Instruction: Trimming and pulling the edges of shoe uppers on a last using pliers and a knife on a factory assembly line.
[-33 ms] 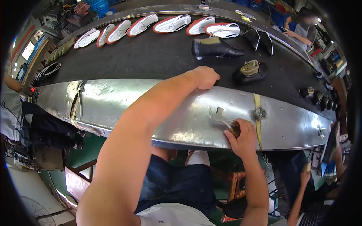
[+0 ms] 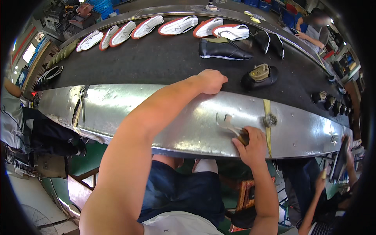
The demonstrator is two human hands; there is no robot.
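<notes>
My left hand (image 2: 211, 81) is a closed fist resting on the near edge of the black conveyor belt (image 2: 156, 62), with nothing visible in it. My right hand (image 2: 250, 141) grips the handle of a metal pincer tool (image 2: 225, 120) that lies on the shiny metal rail (image 2: 176, 117) in front of the belt. A black shoe upper on a tan last (image 2: 260, 75) sits on the belt just right of my left fist. Farther back lies a finished black shoe (image 2: 223, 50).
A row of white and red soles (image 2: 149, 26) lines the belt's far side, with more black shoes (image 2: 270, 40) to the right. A yellow strap (image 2: 267, 117) crosses the rail. Other people work at the top right (image 2: 313, 23), lower right (image 2: 340, 164) and left (image 2: 9, 90).
</notes>
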